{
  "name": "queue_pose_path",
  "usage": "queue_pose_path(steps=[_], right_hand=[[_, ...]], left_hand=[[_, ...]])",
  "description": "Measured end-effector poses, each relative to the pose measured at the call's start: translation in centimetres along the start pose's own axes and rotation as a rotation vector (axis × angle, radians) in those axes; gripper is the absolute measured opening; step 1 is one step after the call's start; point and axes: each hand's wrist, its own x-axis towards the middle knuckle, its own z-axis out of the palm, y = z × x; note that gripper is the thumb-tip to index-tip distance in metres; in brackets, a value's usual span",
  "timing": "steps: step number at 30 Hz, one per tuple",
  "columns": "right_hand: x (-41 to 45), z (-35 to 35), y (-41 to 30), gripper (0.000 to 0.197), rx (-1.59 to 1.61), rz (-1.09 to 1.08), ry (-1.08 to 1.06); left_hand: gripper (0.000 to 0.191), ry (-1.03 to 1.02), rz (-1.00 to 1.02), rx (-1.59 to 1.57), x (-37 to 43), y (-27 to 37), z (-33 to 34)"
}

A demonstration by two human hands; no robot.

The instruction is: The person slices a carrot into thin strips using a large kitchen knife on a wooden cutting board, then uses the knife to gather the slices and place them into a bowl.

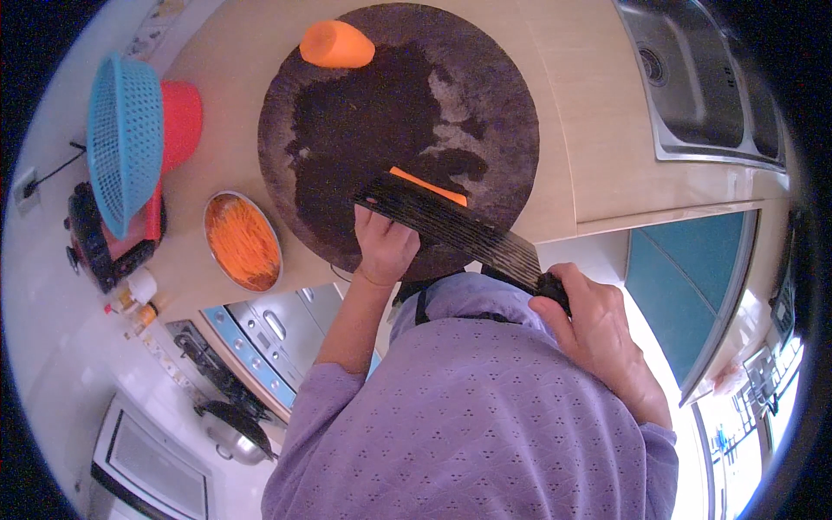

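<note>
My right hand (595, 318) grips the black handle of a kitchen cleaver (455, 224), at the near right of a round dark chopping board (500, 84). The broad blade has ribbed lines and slants up and left across the board. My left hand (385, 247) is at the blade's far end with curled fingers, partly hidden by the blade. Whether it pinches anything is unclear. A thin orange strip, apparently carrot (429, 186), shows along the blade's far edge. At the board's top left lies a thick cut carrot chunk (338, 45).
Left of the board, an oval metal bowl (275, 260) holds shredded carrot. Beyond it are a blue plastic colander (123, 143), a red container (182, 120) and small bottles (144, 318). A steel sink (695, 97) is at right; a wok (240, 435) sits lower left.
</note>
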Motion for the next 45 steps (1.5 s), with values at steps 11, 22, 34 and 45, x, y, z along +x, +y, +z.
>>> queue_pose_path(steps=[11, 22, 34, 45], right_hand=[[0.9, -0.3, -0.4, 0.036, -0.033, 0.011, -0.058], [2.2, 0.6, -0.5, 0.037, -0.079, -0.023, -0.05], [4.6, 1.7, -0.8, 0.038, -0.097, -0.012, -0.074], [2.6, 0.1, -1.9, 0.039, -0.088, 0.077, -0.134]], left_hand=[[0.029, 0.018, -0.027, -0.011, 0.2, 0.2, 0.1], [0.028, 0.015, -0.043, -0.04, 0.8, 0.3, 0.0], [0.022, 0.008, -0.046, -0.026, 0.8, 0.3, -0.2], [0.026, 0.029, -0.076, -0.031, 0.5, 0.2, 0.7]])
